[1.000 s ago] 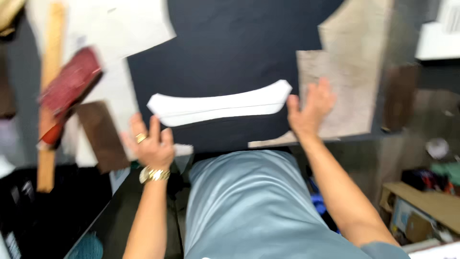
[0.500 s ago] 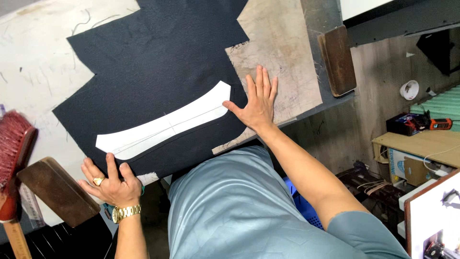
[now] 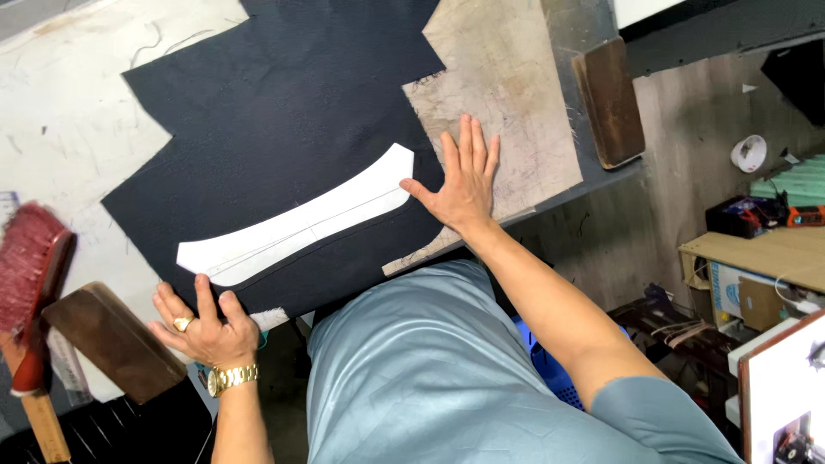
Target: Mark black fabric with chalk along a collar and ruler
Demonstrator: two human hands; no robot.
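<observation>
A large sheet of dark navy material (image 3: 284, 129) with a jagged outline lies on the worktable (image 3: 69, 129). A long white curved paper pattern (image 3: 301, 219) rests on its near part. My left hand (image 3: 204, 322), with a gold ring and a gold watch, presses its spread fingers on the sheet's near edge, just below the pattern's left end. My right hand (image 3: 460, 185) lies flat and spread at the sheet's right edge, with its thumb close to the pattern's right end and its fingers on a worn beige board (image 3: 516, 112).
A red-bristled brush with a wooden handle (image 3: 30, 301) lies at the left edge beside a dark brown block (image 3: 112, 339). Another brown block (image 3: 610, 99) sits at the table's right end. Cardboard boxes (image 3: 765, 266), a tape roll (image 3: 749, 153) and tools lie on the floor to the right.
The view has turned and steadied. The dark sheet and white pattern now lie at a slant. Both hands have stayed spread at the sheet's edges, with the right hand flat beside the pattern's end.
</observation>
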